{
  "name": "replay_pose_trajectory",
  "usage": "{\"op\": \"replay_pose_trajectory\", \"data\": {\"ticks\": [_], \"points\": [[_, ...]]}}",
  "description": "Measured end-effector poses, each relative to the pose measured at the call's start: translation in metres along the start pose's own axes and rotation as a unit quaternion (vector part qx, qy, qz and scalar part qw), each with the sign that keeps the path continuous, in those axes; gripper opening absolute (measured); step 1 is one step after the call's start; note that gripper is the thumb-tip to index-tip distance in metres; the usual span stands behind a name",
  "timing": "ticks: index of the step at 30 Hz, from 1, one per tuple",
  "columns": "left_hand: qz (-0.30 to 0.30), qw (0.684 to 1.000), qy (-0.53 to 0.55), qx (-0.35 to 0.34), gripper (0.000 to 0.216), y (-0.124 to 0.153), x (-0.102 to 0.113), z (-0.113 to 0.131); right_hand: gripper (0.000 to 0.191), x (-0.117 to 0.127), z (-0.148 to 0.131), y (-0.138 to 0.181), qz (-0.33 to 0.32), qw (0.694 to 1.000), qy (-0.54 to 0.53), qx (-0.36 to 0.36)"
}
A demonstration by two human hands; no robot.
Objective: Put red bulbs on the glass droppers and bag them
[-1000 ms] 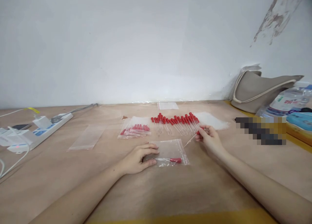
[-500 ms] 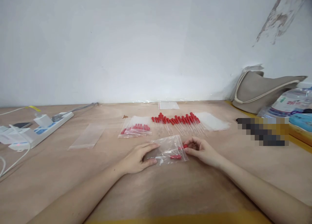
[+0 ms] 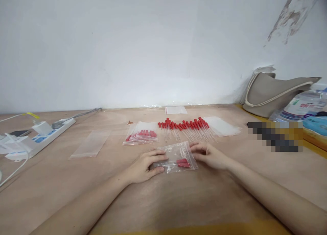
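A clear zip-lock bag (image 3: 176, 151) lies in front of me with red-bulbed droppers (image 3: 183, 163) inside, their thin stems pointing left. My left hand (image 3: 146, 165) grips the bag's left end, thumb and fingers on the plastic. At the right end, my right hand (image 3: 208, 155) has its fingertips closed on the bag's edge by the zip strip. Beyond the bag, a row of loose droppers (image 3: 190, 125) with red rubber bulbs lies on the table. Left of the row are filled bags (image 3: 140, 136), overlapping, with red bulbs showing through.
Flat clear bags (image 3: 221, 126) lie right of the droppers, another bag (image 3: 90, 143) at left, and a small one (image 3: 176, 109) by the wall. A power strip (image 3: 48, 136) with chargers stands left. A grey bag (image 3: 276, 93), plastic bottle (image 3: 304, 105) and pixelated dark object (image 3: 273, 137) are right.
The dropper at the bag's mouth has gone fully in, beside the other red bulb. My right hand has let go of its bulb and is at the bag's edge.
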State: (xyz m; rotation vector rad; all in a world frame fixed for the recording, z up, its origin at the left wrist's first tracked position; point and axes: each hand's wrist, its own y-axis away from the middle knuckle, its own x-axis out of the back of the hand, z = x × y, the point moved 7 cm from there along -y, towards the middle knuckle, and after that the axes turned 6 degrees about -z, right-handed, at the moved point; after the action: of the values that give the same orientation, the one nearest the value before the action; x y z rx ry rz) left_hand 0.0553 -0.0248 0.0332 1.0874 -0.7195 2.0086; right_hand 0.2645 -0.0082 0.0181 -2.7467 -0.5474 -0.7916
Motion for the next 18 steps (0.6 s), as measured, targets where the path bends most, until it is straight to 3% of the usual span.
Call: {"op": "replay_pose_trajectory", "data": {"ticks": [3, 6, 8, 12, 18], "points": [[-0.002, 1.0, 0.003, 0.001, 0.035, 0.0, -0.001, -0.001, 0.019, 0.029, 0.008, -0.017, 0.074, 0.993, 0.024, -0.092], [-0.006, 1.0, 0.002, 0.002, 0.034, 0.0, -0.002, -0.002, 0.015, 0.042, -0.011, -0.053, 0.1, 0.984, 0.133, -0.06], [-0.011, 1.0, 0.0, 0.0, 0.034, 0.0, -0.002, -0.002, 0.014, 0.038, -0.021, -0.082, 0.089, 0.973, 0.207, -0.044], [-0.013, 1.0, -0.001, -0.002, 0.033, 0.0, -0.002, -0.001, 0.019, 0.028, -0.016, -0.132, 0.116, 0.954, 0.254, -0.104], [-0.01, 1.0, 0.002, -0.003, 0.034, 0.001, -0.002, 0.0, 0.01, 0.018, 0.007, -0.157, 0.124, 0.954, 0.226, -0.154]]}}
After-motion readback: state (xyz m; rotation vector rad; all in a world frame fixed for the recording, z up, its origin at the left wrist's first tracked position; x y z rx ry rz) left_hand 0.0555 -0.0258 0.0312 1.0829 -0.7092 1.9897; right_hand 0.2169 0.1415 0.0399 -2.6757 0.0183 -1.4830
